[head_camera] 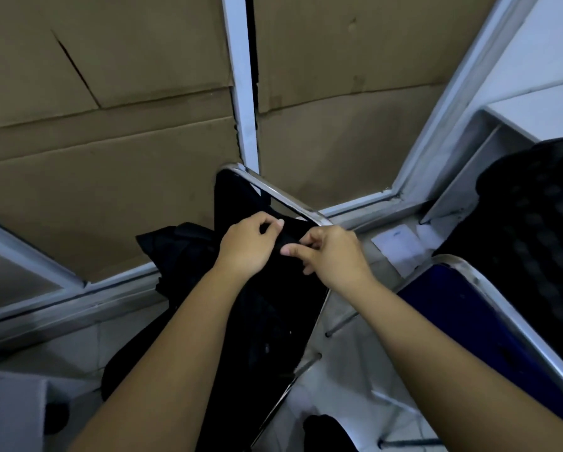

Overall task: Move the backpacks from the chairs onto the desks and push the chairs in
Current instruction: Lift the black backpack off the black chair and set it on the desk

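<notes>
A black backpack hangs over the chrome-framed chair in the middle of the view, its dark fabric spilling to the left. My left hand and my right hand both pinch the backpack's top strap, close together near the chair's upper rail. A second chair with a blue seat and chrome frame stands at the right. On a white desk at the far right rests another dark patterned backpack.
Brown cardboard sheets cover framed panels behind the chairs. A white metal frame runs between them. A pale tiled floor shows under the chairs. A grey box corner sits at the lower left.
</notes>
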